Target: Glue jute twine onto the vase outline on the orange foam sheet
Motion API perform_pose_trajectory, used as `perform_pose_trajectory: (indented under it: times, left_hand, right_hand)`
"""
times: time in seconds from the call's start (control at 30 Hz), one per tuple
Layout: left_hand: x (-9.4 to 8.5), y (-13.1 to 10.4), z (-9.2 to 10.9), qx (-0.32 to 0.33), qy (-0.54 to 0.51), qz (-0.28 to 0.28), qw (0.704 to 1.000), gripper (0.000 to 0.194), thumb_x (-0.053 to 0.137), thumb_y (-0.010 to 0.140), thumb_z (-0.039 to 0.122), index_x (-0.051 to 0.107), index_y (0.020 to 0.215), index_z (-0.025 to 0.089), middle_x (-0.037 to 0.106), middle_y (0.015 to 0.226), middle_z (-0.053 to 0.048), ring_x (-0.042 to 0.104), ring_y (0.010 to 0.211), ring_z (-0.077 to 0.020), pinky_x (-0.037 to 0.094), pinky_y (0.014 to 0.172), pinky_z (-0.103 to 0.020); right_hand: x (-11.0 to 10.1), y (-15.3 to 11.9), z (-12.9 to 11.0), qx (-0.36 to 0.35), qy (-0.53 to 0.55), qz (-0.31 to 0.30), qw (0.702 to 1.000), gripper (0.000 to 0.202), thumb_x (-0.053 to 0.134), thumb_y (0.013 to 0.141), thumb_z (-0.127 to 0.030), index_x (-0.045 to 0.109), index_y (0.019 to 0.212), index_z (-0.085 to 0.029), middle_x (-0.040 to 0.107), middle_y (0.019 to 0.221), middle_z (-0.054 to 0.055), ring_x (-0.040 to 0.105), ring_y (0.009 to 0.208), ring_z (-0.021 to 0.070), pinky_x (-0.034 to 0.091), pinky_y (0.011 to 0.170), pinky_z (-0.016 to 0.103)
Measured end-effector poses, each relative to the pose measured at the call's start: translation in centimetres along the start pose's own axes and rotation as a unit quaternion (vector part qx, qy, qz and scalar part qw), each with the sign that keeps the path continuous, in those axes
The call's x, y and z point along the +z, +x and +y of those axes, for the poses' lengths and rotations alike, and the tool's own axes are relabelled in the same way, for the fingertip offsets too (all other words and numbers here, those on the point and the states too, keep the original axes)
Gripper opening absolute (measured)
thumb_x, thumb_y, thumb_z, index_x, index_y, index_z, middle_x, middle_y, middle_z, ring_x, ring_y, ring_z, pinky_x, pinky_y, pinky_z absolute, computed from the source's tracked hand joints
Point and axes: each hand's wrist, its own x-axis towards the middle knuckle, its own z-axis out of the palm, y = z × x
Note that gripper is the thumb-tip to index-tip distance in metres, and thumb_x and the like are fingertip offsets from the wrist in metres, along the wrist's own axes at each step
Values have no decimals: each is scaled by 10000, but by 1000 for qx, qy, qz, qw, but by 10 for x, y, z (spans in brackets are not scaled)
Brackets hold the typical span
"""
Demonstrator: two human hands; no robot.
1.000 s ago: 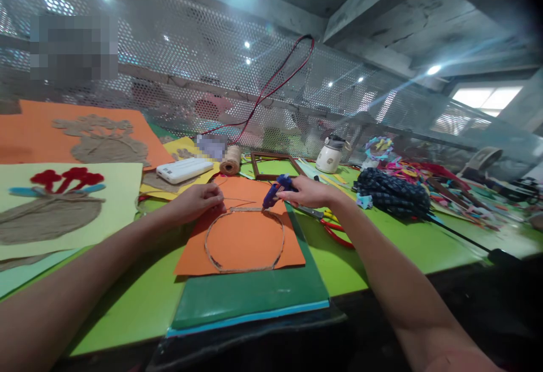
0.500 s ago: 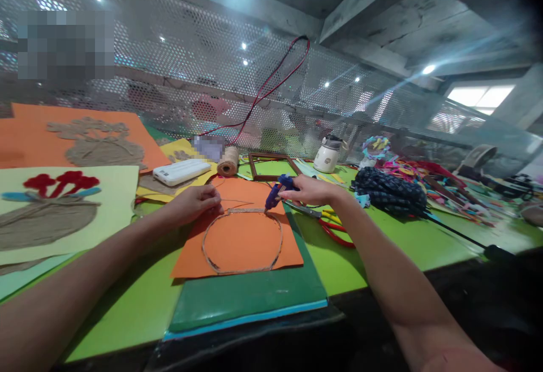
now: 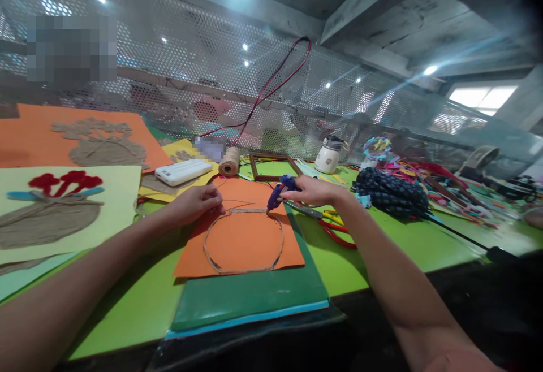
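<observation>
My right hand (image 3: 311,190) is wrapped round a blue glue gun (image 3: 276,195), its nozzle at the right end of a short twine strip. That strip tops a round twine outline (image 3: 205,242) on an orange sheet (image 3: 244,247), which lies on a green board (image 3: 250,293). At the sheet's upper left edge, my left hand (image 3: 207,199) has its fingers pinched together by a thin loose strand of twine (image 3: 240,200); what they grip is too small to make out. Scissors with red and yellow handles (image 3: 335,228) lie under and beside my right forearm.
Finished twine pictures on orange (image 3: 38,134) and pale yellow sheets (image 3: 119,191) lie left. Behind are a white power bank (image 3: 184,172), a twine spool (image 3: 229,163), a brown frame (image 3: 275,178) and a white bottle (image 3: 327,156). A dark folded umbrella (image 3: 388,192) lies right.
The whole view has shifted slightly, with things sitting a little farther right. Both hands hold nearly the same places over the orange sheet.
</observation>
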Motion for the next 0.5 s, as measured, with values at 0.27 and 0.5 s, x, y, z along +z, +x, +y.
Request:
perform_pose_trajectory:
  times: [0.27,0.5]
  left_hand:
    - [2,-2,2,-11,-6,8,1000,295,635,718,498,540,705,219,754,780,-78,693,788,-241,521,770,-366]
    - [1,-2,4,-14,-9,6,1000,309,648,691,509,547,708,217,755,766,-72,697,791,-254,520,772,-377]
  right_hand:
    - [-3,-5,-11,17,-28,14,999,428,509,909,-509,573,671,-159,607,651,38,506,577,140,342,525,272]
    - [-1,-4,-13,22,-50,7,998,376,501,925,-477,603,778,-146,631,702,44,518,615,145,345,551,265]
